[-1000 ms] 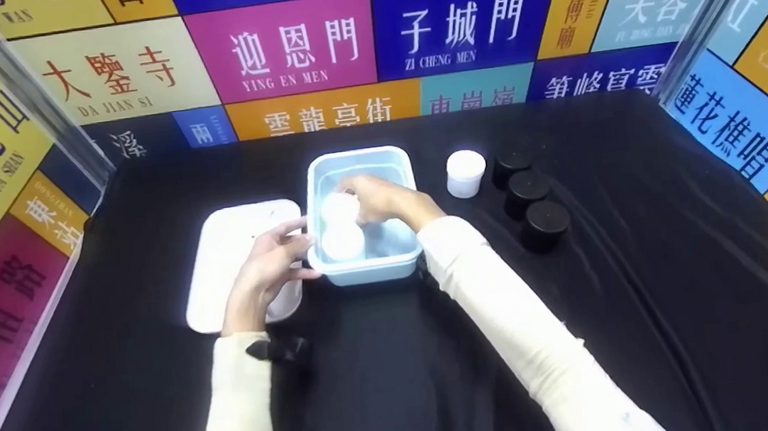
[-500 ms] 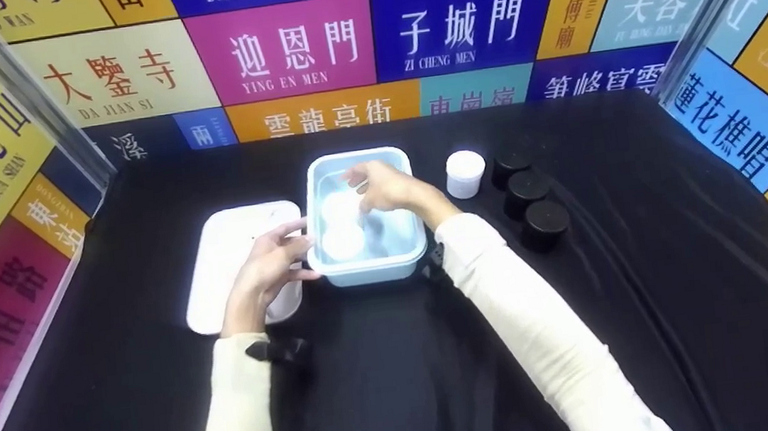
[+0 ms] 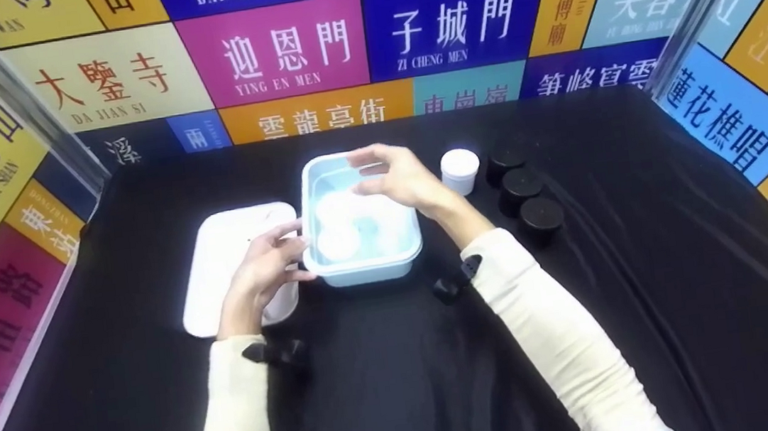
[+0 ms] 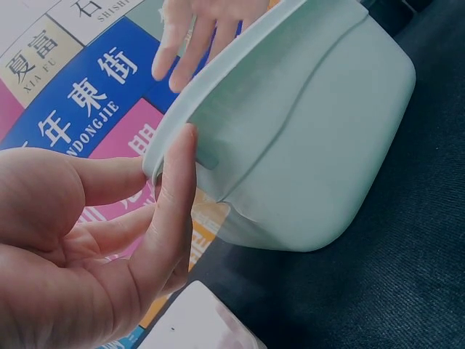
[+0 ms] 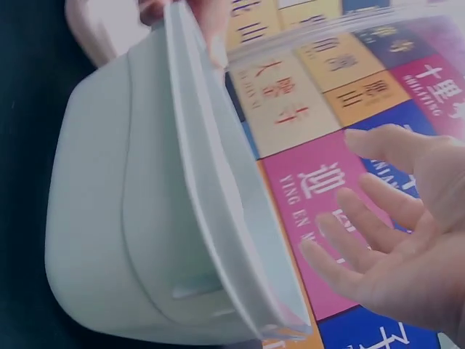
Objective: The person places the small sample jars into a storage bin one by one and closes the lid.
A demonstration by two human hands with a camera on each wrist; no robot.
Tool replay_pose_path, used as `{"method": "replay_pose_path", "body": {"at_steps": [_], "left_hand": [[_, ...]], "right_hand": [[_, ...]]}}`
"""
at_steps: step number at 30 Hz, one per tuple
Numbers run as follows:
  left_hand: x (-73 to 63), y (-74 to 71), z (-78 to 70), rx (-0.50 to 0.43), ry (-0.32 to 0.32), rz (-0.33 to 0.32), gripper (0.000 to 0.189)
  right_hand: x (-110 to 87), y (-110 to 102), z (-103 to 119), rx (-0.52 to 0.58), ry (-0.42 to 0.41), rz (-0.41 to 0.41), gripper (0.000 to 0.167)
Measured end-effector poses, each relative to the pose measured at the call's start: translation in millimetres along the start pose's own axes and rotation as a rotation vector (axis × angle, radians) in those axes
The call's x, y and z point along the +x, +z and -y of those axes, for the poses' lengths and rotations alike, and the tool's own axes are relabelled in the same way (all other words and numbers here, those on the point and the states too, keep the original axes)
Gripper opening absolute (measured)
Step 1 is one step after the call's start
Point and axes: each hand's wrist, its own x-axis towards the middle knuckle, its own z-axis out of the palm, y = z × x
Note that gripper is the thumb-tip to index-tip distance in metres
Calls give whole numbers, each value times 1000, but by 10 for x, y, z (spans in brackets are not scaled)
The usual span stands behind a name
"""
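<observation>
Currently, the fingers of the right hand (image 3: 403, 179) are spread and loosely bent, holding nothing, over the far right part of the pale blue box (image 3: 365, 274), apart from its rim. The thumb and fingers of the left hand (image 3: 264, 267) pinch that box's left edge toward the near corner. Inside, round white containers (image 3: 339, 241) stand close together; glare hides their exact number. Just right of the box, at its far end, is a white jar (image 3: 460, 172), with three black jars (image 3: 543, 219) in a row beyond it to the right. A white lid (image 3: 214, 262) lies left of the box on the black cloth (image 3: 386, 372), partly under the left hand. The step in hand looks like packing the box, with a container probably just released. The next move likely calls for the right hand to clear the right rim and grasp the white jar from above, while the left steadies the box.
</observation>
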Motion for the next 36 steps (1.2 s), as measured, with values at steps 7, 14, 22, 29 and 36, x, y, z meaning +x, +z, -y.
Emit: {"method": "replay_pose_path", "body": {"at_steps": [7, 14, 22, 29, 36], "left_hand": [[2, -9, 12, -3, 3, 8, 53], [-5, 13, 3, -1, 7, 7, 53], [13, 27, -15, 9, -14, -17, 54], [9, 17, -7, 7, -19, -25, 53], [-9, 0, -8, 9, -18, -28, 52]], "right_hand": [[-172, -155, -43, 84, -131, -158, 50], [-313, -388, -183, -54, -187, -267, 53], [-413, -565, -331, -226, -190, -376, 58], [-334, -679, -532, -273, -128, -481, 58], [-240, -743, -788, -283, -61, -487, 66]]}}
